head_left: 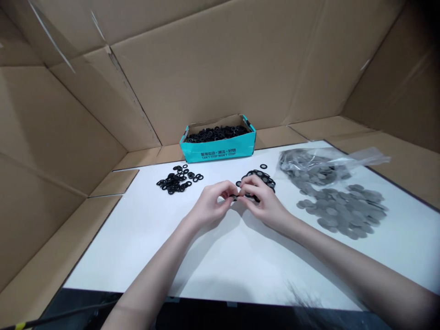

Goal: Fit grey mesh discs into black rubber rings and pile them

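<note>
At the left of the desk [137,252], loose black rings [173,181] lie in a low, scattered heap, probably tipped there so that single ones come up easily, within the left arm's reach. Right of them, at the back, stands a teal cardboard box [218,153] full of more black rings, apparently a bulk supply set out of the working area.

In front of the box, the left hand [215,199] is narrowed to a pinch, thumb and fingertip on a small black-rimmed piece [234,197]. The right hand [259,199] curls in from the other side, its thumb and fingertip pinched at the near edge of the same piece. Gripping from both sides likely steadies something so small; whether its centre is filled is hard to tell. Just behind the right hand and partly hidden by it sit disc-filled rings [257,176], with a single one lying apart behind them.

Farther right, flat grey discs [343,208] spread from the mouth of a clear plastic bag [316,165], seemingly to put them within the right arm's reach.

The desk is smooth and white, so the dark parts stand out. Brown cardboard panels [220,68] wall it on the left, back and right; below the near edge it is dark.
</note>
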Motion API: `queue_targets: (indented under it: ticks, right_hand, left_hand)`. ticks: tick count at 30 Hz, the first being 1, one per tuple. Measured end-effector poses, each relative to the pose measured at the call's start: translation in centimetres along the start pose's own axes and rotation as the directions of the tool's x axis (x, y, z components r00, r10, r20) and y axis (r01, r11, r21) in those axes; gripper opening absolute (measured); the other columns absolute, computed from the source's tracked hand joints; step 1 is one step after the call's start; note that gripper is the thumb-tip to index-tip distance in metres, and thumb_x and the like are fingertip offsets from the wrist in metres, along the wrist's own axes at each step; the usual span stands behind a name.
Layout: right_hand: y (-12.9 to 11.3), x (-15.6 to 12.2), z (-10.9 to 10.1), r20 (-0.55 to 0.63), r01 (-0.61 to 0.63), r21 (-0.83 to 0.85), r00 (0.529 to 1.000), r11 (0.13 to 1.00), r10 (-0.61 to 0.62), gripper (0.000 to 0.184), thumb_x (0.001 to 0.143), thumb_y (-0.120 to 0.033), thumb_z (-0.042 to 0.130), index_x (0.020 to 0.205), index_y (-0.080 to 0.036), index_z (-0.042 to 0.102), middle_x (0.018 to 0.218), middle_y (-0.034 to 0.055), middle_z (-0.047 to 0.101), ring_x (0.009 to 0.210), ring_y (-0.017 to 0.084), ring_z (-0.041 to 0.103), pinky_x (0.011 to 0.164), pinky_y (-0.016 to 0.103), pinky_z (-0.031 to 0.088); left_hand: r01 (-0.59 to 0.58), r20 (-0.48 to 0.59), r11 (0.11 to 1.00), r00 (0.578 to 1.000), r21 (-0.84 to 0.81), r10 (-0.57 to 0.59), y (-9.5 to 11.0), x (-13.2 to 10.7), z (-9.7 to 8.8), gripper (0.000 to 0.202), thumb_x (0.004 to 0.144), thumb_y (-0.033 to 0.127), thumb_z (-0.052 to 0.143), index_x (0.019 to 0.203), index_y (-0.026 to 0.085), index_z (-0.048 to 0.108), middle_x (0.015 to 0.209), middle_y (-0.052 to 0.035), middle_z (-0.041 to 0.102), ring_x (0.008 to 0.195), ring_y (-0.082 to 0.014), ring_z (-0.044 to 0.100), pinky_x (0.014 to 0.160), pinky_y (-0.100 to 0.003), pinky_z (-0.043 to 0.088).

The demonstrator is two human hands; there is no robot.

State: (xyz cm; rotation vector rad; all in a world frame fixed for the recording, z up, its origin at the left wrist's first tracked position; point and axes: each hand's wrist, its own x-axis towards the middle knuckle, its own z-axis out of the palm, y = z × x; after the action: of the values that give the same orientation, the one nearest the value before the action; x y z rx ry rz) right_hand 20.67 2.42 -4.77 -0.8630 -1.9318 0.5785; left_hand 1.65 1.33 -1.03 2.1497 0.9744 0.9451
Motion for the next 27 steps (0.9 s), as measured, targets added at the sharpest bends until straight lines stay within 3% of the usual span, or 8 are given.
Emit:
queue_targets:
  ticks: [8,18,27]
  right_hand:
    - [-0.11,0.12,-0.08,0.0,-0.027,0.005,1.0,1.0,0.027,0.01,0.086,-0.018,0.058,0.077,-0.021,0.059,0.093,0.0071,0.054,0.091,0.021,0.056,0.074,0.035,0.047]
    - [-0.31,0.11,-0.2,0.007,-0.019,0.02,1.0,1.0,0.019,0.012,0.084,-0.015,0.059,0.074,-0.021,0.058,0.092,0.0061,0.054,0.089,0.021,0.056,0.076,0.037,0.048]
    - [-0.48,0.22,-0.43,0.026,-0.039,0.026,0.999,0.999,0.038,0.011,0.085,-0.017,0.059,0.074,-0.021,0.058,0.091,0.0065,0.054,0.087,0.021,0.056,0.072,0.035,0.049]
  left_hand:
    - [0.086,-0.025,0.986,0.996,-0.14,-0.091,-0.26,-0.03,-0.09,0.008,0.082,0.014,0.057,0.089,0.017,0.055,0.084,-0.0012,0.061,0.074,-0.0113,0.06,0.073,-0.024,0.05]
    - [0.029,-0.051,0.999,0.998,-0.036,-0.031,-0.41,-0.14,0.13,0.009,0.083,0.011,0.054,0.089,0.018,0.055,0.085,-0.0008,0.061,0.075,-0.0106,0.06,0.073,-0.022,0.049]
    - [0.062,-0.106,0.996,0.992,-0.064,-0.068,0.0,-0.08,0.35,0.006,0.083,0.015,0.057,0.088,0.018,0.055,0.084,-0.0016,0.062,0.074,-0.011,0.06,0.074,-0.024,0.051]
